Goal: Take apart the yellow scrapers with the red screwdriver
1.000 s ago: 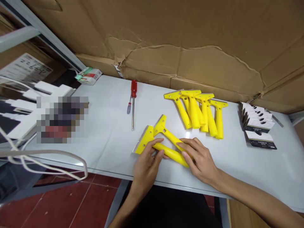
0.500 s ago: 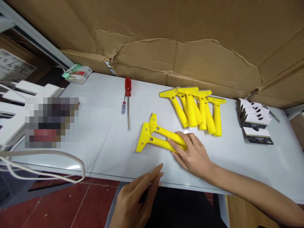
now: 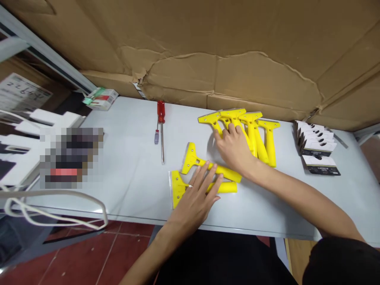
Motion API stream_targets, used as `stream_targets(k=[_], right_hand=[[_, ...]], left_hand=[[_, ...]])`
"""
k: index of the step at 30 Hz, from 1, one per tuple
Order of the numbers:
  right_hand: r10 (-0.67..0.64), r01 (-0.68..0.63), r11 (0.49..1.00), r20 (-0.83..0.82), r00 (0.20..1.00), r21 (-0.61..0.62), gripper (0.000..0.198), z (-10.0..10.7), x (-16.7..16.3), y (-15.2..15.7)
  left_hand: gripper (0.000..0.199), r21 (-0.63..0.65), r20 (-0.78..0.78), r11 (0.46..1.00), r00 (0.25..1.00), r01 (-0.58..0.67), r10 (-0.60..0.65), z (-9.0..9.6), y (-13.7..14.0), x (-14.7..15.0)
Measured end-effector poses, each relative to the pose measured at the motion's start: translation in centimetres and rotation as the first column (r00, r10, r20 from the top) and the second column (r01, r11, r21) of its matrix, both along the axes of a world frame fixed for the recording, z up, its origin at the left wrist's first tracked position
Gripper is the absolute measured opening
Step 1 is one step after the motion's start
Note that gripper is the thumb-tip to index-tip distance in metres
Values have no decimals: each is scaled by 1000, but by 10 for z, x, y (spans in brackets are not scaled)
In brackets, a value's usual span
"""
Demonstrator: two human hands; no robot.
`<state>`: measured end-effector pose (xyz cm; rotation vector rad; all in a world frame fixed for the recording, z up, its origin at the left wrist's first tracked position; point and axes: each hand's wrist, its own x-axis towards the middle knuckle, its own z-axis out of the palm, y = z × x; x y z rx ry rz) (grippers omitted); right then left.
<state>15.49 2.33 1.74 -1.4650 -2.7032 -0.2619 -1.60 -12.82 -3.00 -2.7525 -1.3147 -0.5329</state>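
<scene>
Left hand (image 3: 197,198) lies flat, fingers spread and gripping nothing, on two yellow plastic T-shaped scrapers (image 3: 208,176) whose handles run rightward along the white table (image 3: 127,174), while the right hand (image 3: 234,148), loosely open, touches the fanned row of yellow scrapers (image 3: 258,134) just beyond.

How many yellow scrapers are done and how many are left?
Two scrapers lie apart near the table edge, looking dealt with; the left hand rests on them. The right hand touches the pile of scrapers by the cardboard, about five, apparently remaining.
</scene>
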Motion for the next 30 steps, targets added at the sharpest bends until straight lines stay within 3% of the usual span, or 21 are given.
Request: stream_targets(k=[5,8,11,14,17,19,21,23,25,27,30], right_hand=[[104,-103,993,10,995,-66,41,-3,7,-17],[112,-112,993,-15,994,-33,36,5,16,-24],[-69,70,997,-41,997,36,41,17,24,-19],[-292,293,954,23,956,-66,48,30,28,-11],[-359,372,910,102,928,-185,53,35,30,-8],[-349,363,915,109,931,-174,54,34,35,-10],[-289,293,954,61,955,-63,52,28,44,-14],[-138,141,978,-31,990,153,47,20,57,-17],[69,-28,926,-97,993,378,42,13,70,-21],[201,-118,863,-120,972,491,40,9,81,-26],[243,-146,855,-135,961,497,46,7,91,-36]], left_hand=[[57,-11,31,994,994,105,-104,0,-1,-5],[62,-44,25,992,992,122,-121,3,5,-6],[63,-64,10,990,992,129,-128,6,11,-8],[63,-77,-20,986,988,150,-152,7,16,-12],[65,-93,-60,983,984,160,-166,13,22,-16],[71,-127,-88,981,983,149,-161,20,30,-18],[93,-175,-102,974,981,146,-166,29,44,-21],[116,-220,-87,960,977,173,-196,34,61,-24],[129,-261,-61,941,969,217,-241,36,76,-27],[129,-308,-50,920,961,243,-271,33,86,-30],[113,-354,-38,899,956,259,-290,28,90,-34]])
